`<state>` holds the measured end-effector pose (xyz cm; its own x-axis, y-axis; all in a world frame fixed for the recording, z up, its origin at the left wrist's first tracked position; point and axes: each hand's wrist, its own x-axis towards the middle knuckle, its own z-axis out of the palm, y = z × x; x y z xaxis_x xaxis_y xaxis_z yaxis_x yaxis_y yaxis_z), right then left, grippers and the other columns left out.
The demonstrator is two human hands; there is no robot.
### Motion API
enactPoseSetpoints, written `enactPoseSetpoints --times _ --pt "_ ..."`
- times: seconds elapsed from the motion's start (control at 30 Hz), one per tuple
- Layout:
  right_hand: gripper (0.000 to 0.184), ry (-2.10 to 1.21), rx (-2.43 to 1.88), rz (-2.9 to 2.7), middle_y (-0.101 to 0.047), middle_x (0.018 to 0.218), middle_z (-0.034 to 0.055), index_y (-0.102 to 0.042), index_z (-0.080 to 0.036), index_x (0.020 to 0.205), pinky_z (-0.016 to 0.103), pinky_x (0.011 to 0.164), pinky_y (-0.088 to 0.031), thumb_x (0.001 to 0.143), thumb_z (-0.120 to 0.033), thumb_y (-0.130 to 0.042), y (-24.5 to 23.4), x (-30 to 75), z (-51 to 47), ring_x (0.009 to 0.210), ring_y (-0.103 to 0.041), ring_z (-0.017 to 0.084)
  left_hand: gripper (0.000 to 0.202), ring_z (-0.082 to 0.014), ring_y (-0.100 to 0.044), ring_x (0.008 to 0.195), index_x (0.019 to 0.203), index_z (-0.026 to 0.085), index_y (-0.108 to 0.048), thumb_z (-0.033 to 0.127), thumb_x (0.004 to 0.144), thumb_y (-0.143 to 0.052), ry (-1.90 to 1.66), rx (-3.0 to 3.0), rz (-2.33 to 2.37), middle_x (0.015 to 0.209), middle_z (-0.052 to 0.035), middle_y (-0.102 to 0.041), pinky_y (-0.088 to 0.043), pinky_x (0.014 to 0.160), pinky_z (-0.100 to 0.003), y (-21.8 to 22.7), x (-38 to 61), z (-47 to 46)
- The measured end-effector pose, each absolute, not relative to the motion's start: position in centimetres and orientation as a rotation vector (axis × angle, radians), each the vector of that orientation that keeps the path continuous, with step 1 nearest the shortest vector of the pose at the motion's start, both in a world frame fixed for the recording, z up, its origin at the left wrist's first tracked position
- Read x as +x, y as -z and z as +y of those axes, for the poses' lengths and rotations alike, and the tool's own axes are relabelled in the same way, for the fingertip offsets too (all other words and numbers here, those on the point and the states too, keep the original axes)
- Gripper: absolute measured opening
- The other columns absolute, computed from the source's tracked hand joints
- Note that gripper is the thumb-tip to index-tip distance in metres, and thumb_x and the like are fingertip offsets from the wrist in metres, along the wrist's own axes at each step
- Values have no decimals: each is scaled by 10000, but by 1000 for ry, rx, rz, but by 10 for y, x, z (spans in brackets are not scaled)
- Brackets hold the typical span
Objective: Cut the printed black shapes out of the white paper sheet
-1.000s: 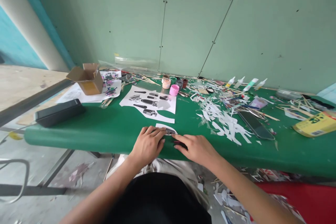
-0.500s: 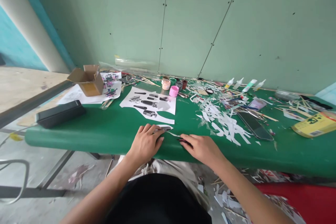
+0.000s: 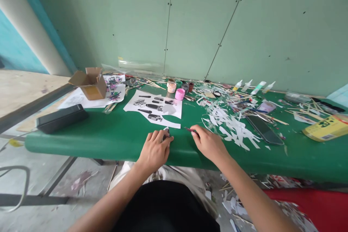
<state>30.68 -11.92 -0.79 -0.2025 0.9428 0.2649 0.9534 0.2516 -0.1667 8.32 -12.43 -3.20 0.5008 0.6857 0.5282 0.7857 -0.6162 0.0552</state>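
My left hand [image 3: 154, 149] rests at the near edge of the green table [image 3: 108, 134], fingers pinched on a small printed paper cutout [image 3: 166, 132] that stands up between them. My right hand [image 3: 208, 143] is just to its right, closed on a thin dark-red cutting tool [image 3: 189, 129] whose tip points left over the table. A white printed sheet [image 3: 154, 108] with black shapes lies just beyond both hands.
White paper scraps [image 3: 231, 125] and a dark phone [image 3: 262, 129] lie to the right. Small paint pots [image 3: 179, 93] and glue bottles [image 3: 254, 86] stand at the back. A cardboard box [image 3: 91, 81] and a black case [image 3: 62, 117] sit at the left, a yellow pack [image 3: 324, 129] at far right.
The small cutout lay flat under my left fingers; now it is pinched upright, its trimmed strip gone from view. My right hand has moved up and right with the tool.
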Motion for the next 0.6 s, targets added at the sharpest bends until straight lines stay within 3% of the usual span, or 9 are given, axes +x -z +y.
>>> enactPoseSetpoints --times 0.1,0.33,0.5,0.6 --pt "269 -7 -1682 -2218 -686 1044 41 -604 -242 1086 240 512 -346 971 -264 -362 10 297 -111 716 -628 148 306 -242 -581 1048 1145 216 -635 143 901 -467 824 -2562 -1275 1208 -73 -649 -438 871 -419 32 81 -125" --pt "317 -151 -1485 -2283 -670 1033 37 -651 -265 1135 221 563 -430 983 -304 -376 11 287 -107 737 -641 136 314 -238 -565 1174 1132 216 -619 113 873 -473 844 -2711 -1219 1246 -9 -670 -409 992 -435 34 68 -131" --pt "323 -187 -1407 -2311 -682 1002 33 -684 -272 1164 216 637 -478 968 -303 -429 14 286 -106 785 -661 142 332 -263 -540 1243 1192 232 -589 268 863 -584 841 -2726 -1207 1307 -16 -634 -373 1059 -468 37 62 -136" --pt "332 -160 -1422 -2304 -681 992 30 -686 -279 1181 208 612 -475 966 -299 -434 16 286 -106 726 -650 124 285 -250 -542 1248 1177 239 -598 264 898 -545 854 -2690 -1207 1293 -16 -643 -373 1068 -456 41 63 -136"
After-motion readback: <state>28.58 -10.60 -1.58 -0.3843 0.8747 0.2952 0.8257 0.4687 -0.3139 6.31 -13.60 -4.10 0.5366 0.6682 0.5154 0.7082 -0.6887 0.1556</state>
